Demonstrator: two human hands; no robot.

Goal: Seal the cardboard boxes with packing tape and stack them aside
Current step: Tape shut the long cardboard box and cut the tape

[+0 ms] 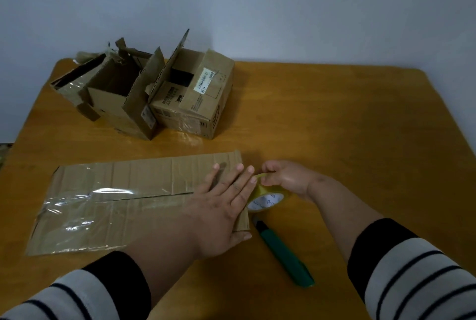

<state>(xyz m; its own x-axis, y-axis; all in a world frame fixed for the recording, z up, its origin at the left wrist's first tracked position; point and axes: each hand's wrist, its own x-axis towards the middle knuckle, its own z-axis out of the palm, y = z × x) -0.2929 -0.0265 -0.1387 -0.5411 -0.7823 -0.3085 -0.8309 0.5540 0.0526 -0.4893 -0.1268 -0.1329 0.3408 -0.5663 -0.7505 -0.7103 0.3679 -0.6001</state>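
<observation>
While the fingers of the right hand are being curled round the upper rim of the yellow packing tape roll, the roll is being held on edge just beside the right end of the flattened cardboard box. The left hand is being pressed flat on that end, fingers straight and spread, thumb lying over the near corner. The box's long axis is running left to right across the wooden table, away from the roll toward the left, with its centre seam being partly covered by clear tape. The right hand is judged nearer the roll, the left nearer the seam. A green utility knife is lying near the roll. Two open cardboard boxes are standing well apart at the far left. The tape's free end is not being made out, and the seam's right part is being hidden beneath the left hand.
</observation>
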